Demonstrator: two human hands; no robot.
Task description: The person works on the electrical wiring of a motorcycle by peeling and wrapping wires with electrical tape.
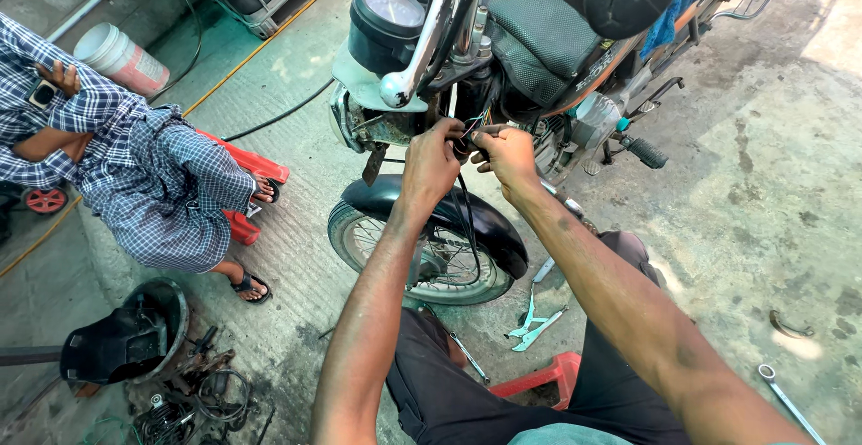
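A motorcycle point(539, 41) stands in front of me with its headlight housing off, showing a bundle of coloured wires point(473, 126) below the round gauges point(388, 14). My left hand point(431, 162) pinches some of these wires near the steering head. Just to its right, my right hand point(507, 153) grips the wires and a small dark connector. Black cables hang down from both hands over the black front mudguard point(489, 225) and the front wheel point(431, 261).
A person in a checked shirt and wrap point(153, 176) sits at the left on a red stool. Pliers point(532, 326) and a spanner point(786, 398) lie on the concrete. A removed headlight shell and loose parts point(135, 337) sit at the lower left; a white bucket point(121, 57) stands behind.
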